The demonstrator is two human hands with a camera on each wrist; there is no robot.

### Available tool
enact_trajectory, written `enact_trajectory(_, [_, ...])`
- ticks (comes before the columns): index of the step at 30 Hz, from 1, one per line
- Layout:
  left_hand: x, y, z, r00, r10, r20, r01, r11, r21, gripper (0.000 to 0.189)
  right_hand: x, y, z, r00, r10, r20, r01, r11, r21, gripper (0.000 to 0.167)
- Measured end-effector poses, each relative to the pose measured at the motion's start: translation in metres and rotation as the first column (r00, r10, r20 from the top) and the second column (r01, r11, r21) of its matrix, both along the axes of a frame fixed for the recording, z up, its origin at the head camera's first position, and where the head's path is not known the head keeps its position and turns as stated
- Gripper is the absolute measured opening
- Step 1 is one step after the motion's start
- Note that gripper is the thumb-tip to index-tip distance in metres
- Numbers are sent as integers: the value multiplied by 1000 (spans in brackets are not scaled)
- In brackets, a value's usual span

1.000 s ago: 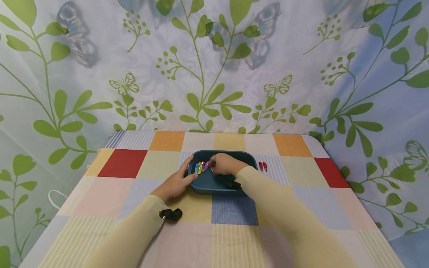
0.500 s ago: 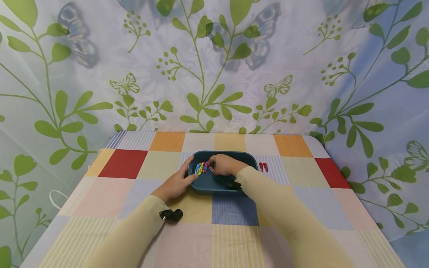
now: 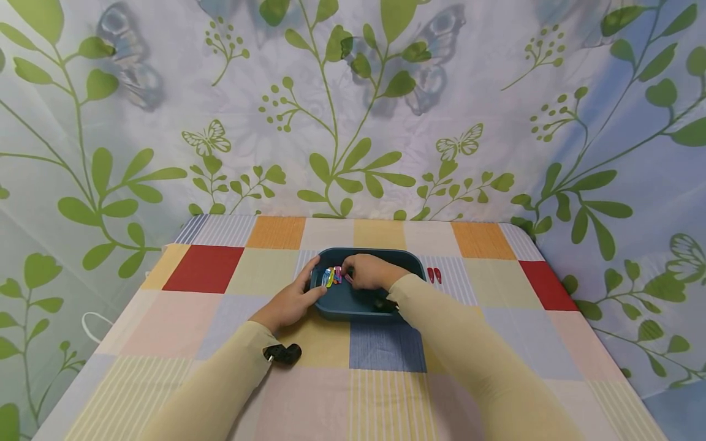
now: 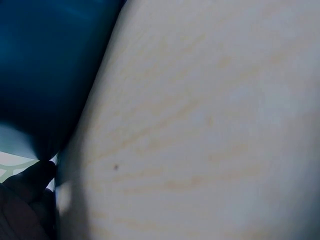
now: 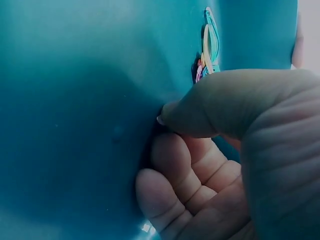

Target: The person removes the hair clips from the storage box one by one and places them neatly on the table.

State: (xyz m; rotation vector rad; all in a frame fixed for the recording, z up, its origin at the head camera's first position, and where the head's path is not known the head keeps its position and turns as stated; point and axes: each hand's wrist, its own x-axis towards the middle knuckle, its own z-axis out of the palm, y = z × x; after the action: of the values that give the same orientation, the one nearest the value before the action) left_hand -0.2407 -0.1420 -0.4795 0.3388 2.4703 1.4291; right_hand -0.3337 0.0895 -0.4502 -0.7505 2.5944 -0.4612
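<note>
A dark blue-green tray (image 3: 364, 307) sits on the table. My left hand (image 3: 289, 301) grips its left end, thumb at the near rim and fingers at the far-left corner. Inside the left part lies a small cluster of colourful hair clips (image 3: 329, 277), blue, yellow and pink. My right hand (image 3: 371, 271) is down in the tray just right of the cluster. Its thumb and forefinger pinch a pink hair clip (image 3: 349, 278), mostly hidden by the fingertips. In the right wrist view, only a tiny shiny tip shows at the thumb, and the clustered clips (image 5: 211, 42) stand beyond it.
Two red hair clips (image 3: 434, 275) lie side by side on the patchwork tablecloth (image 3: 496, 282), just right of the tray. A leaf-printed curtain (image 3: 353, 122) hangs behind the table. A white cable (image 3: 91, 327) loops at the left edge.
The pink clips beside the right fingertips have shifted and now lie closer in line with the yellow and blue ones. The right hand has barely moved; the left keeps its grip on the tray.
</note>
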Motion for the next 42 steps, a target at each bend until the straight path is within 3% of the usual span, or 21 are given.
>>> enact_trajectory(7, [0,2,-3,1000,-2,2,2,1000,3,78,5,-1,3,994,66,-91,-64,998,21,25])
enact_trajectory(11, [0,4,-4,1000,2,0,-2,1000,-11,79,6,1,3,992,83,-95,-81,996,24,25])
enact_trajectory(16, [0,5,-5,1000,6,-1,-6,1000,-29,79,4,14,9,999,28,-36,-31,996,-79,29])
enact_trajectory(22, [2,6,-3,1000,10,-7,-11,1000,-22,79,5,36,33,999,22,-43,-30,982,-188,35])
enact_trajectory(32, [1,3,-3,1000,17,-21,-17,999,-46,79,11,86,69,993,-119,5,116,952,-283,38])
enact_trajectory(42, [2,1,-1,1000,17,-17,-18,999,-50,79,14,152,74,953,-302,-6,288,914,-287,41])
